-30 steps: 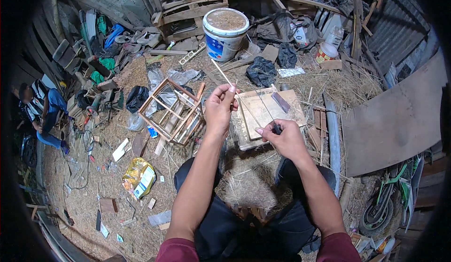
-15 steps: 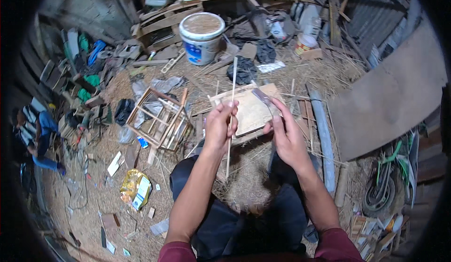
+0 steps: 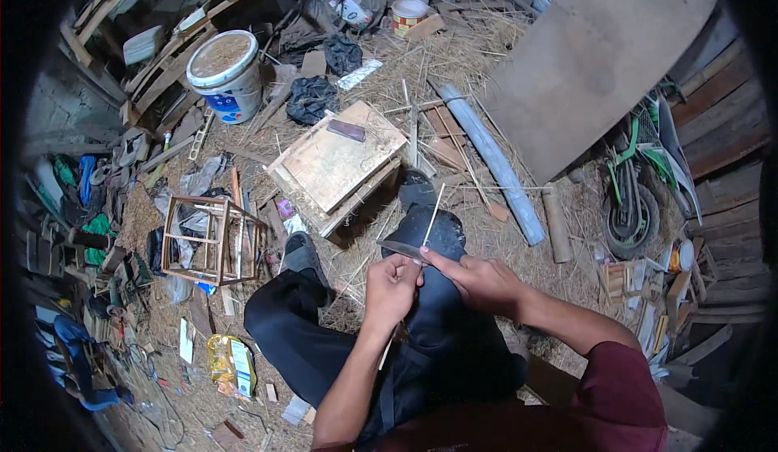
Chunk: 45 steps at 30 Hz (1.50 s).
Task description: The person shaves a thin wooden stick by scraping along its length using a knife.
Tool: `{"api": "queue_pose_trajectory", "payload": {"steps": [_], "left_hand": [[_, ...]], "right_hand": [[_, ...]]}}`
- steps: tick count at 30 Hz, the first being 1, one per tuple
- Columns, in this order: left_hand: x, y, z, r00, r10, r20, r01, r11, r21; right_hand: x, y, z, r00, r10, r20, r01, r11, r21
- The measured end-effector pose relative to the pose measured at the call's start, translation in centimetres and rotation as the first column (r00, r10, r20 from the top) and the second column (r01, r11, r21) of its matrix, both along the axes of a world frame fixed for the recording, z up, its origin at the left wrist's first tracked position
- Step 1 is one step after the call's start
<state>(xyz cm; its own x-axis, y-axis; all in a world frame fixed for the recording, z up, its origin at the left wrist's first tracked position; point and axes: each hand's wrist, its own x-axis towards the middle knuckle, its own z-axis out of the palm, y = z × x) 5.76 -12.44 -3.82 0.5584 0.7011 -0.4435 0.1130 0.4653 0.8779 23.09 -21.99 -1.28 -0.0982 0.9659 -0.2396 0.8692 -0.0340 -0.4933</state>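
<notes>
My left hand [image 3: 391,294] is closed round a thin bamboo stick [image 3: 435,213], which slants up to the right over my knee. The stick's lower end comes out below my wrist. In my right hand [image 3: 480,287] is a knife [image 3: 399,248], its blade pointing left and lying across the stick just above my left fingers. The knife's handle is hidden in my grip. Beyond my knees stands a low wooden bench [image 3: 324,168] with a pale top. A dark brown block [image 3: 347,130] rests on it.
An open stick frame [image 3: 212,241] stands to the left, near a yellow packet [image 3: 231,367]. A white bucket [image 3: 224,75] is farther back. On the right lie a grey pole [image 3: 494,164], a large board [image 3: 596,63] and a motorbike wheel [image 3: 632,217]. Another person [image 3: 77,363] is at far left.
My view has turned to the right. Both hands have come together over my right knee, away from the bench, and the knife blade has been brought across the stick.
</notes>
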Motion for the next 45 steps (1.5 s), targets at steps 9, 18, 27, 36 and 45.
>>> {"api": "queue_pose_trajectory", "payload": {"steps": [9, 18, 27, 36, 45], "left_hand": [[-2.3, -5.0, 0.3, 0.997, 0.083, -0.008, -0.083, 0.996, -0.027], [1.1, -1.5, 0.4, 1.000, 0.002, -0.007, -0.001, 0.997, 0.077], [1.2, -2.5, -0.1, 0.998, 0.049, 0.049, -0.048, 0.999, -0.019], [-3.5, -6.1, 1.0, 0.998, 0.047, -0.029, -0.049, 0.994, -0.096], [-5.9, -6.9, 2.5, 0.996, 0.038, -0.084, -0.042, 0.998, -0.047]], "right_hand": [[1.5, 0.1, 0.7, 0.993, -0.115, -0.041, 0.115, 0.993, 0.018], [1.3, -0.4, 0.5, 1.000, -0.008, -0.001, 0.008, 0.997, 0.075], [1.0, -1.2, -0.6, 0.969, 0.003, 0.246, -0.035, 0.991, 0.127], [1.5, -1.3, -0.7, 0.988, -0.074, 0.135, 0.058, 0.991, 0.119], [1.3, -1.0, -2.4, 0.971, -0.209, 0.117, 0.173, 0.951, 0.257]]}}
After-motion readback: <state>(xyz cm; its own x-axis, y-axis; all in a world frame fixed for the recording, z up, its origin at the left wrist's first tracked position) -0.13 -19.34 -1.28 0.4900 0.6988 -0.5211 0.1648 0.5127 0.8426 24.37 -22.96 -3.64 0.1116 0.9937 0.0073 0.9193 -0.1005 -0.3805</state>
